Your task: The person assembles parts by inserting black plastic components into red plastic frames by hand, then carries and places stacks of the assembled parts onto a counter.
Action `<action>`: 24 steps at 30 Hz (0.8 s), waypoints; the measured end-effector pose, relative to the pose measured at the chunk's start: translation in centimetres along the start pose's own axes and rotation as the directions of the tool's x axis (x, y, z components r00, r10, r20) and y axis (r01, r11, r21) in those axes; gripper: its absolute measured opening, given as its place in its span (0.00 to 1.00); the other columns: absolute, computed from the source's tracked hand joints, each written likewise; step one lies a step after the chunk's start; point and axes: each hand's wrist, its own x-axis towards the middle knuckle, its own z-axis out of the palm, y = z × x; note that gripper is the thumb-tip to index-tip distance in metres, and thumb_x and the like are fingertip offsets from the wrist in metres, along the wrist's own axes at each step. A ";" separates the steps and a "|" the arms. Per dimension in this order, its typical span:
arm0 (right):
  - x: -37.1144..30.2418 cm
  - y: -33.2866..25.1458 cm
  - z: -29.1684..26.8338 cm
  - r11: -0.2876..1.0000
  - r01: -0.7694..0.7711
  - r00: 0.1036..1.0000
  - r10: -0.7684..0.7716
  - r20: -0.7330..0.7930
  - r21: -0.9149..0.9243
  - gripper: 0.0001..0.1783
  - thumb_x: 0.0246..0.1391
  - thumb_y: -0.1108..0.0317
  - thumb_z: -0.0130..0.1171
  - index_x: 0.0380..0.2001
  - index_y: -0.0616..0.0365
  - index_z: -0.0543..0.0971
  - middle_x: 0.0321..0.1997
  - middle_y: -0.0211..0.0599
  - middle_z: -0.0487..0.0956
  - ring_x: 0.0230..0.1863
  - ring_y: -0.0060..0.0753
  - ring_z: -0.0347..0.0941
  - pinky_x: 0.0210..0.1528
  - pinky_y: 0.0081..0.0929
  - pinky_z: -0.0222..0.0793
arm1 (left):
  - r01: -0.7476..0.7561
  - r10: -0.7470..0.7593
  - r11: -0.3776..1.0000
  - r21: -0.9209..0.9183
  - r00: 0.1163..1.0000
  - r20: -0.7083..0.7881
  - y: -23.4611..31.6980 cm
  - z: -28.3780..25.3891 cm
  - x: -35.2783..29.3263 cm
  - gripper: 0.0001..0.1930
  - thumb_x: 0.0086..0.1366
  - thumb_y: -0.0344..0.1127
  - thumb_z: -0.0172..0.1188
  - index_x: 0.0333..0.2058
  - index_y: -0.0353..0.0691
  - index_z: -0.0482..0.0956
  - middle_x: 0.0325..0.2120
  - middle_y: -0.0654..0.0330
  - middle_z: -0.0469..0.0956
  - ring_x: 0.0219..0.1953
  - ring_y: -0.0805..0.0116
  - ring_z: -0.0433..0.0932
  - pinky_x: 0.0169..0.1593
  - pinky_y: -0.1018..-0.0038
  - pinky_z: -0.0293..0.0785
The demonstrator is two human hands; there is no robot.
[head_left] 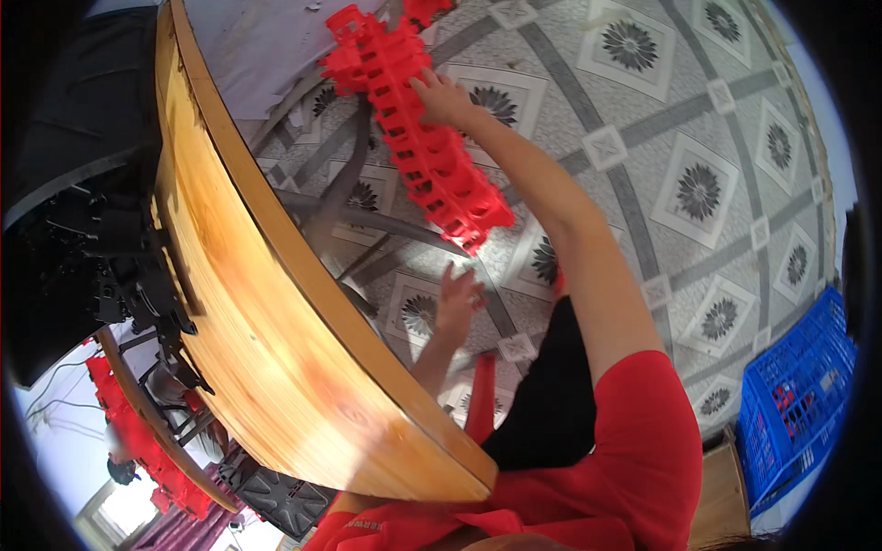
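Note:
A long row of nested red plastic parts (424, 138), full of slots and openings, slants above the patterned floor beyond the table. My right hand (443, 99) reaches across to its upper half and grips its right side, with the fingers partly hidden against the plastic. Just below the row's near end is my left hand (459, 301), fingers spread and holding nothing, a small gap from the parts. The table edge hides part of my left forearm. Another red piece (425, 9) shows at the top edge.
The wooden table (266, 312) curves along my left, bearing black plastic parts (138, 266). A blue crate (797, 395) stands at right, near a wooden box (723, 491). Grey metal legs (354, 216) cross the floor. Lower left, a person (119, 450) is beside more red parts (152, 441).

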 end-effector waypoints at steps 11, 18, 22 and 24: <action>1.5 2.4 -0.1 0.793 0.166 0.983 -0.179 0.036 -0.587 0.23 0.43 0.59 0.68 0.45 0.50 0.81 0.57 0.39 0.71 0.58 0.38 0.67 0.56 0.44 0.62 | 0.214 -0.214 0.976 0.037 0.977 0.008 -2.1 1.6 0.3 0.47 0.65 0.52 0.61 0.71 0.47 0.39 0.62 0.54 0.61 0.57 0.56 0.67 0.52 0.57 0.72; -15.3 9.3 -2.1 0.696 0.044 0.992 -0.116 -0.052 -0.717 0.27 0.40 0.57 0.69 0.46 0.52 0.79 0.51 0.41 0.75 0.55 0.43 0.69 0.55 0.46 0.62 | 0.371 -0.387 0.894 -0.252 0.922 -0.015 -7.6 3.2 3.2 0.33 0.63 0.56 0.62 0.62 0.55 0.60 0.60 0.61 0.62 0.57 0.55 0.66 0.54 0.43 0.67; -17.2 12.5 -6.3 0.826 -0.030 0.984 -0.074 -0.160 -0.563 0.37 0.35 0.47 0.73 0.51 0.47 0.75 0.50 0.40 0.74 0.54 0.44 0.70 0.55 0.51 0.62 | 0.503 -0.539 0.840 -0.203 0.815 -0.213 -9.7 4.3 3.3 0.36 0.59 0.64 0.62 0.60 0.55 0.63 0.63 0.60 0.59 0.62 0.51 0.64 0.57 0.36 0.61; -14.4 16.2 -9.2 0.837 -0.104 0.888 -0.165 -0.429 -0.537 0.42 0.34 0.46 0.73 0.55 0.47 0.72 0.50 0.43 0.75 0.54 0.46 0.71 0.55 0.52 0.62 | 0.592 -0.600 0.787 -0.174 0.668 -0.441 -11.2 5.6 3.4 0.37 0.59 0.65 0.62 0.60 0.55 0.63 0.62 0.59 0.61 0.62 0.51 0.64 0.57 0.35 0.60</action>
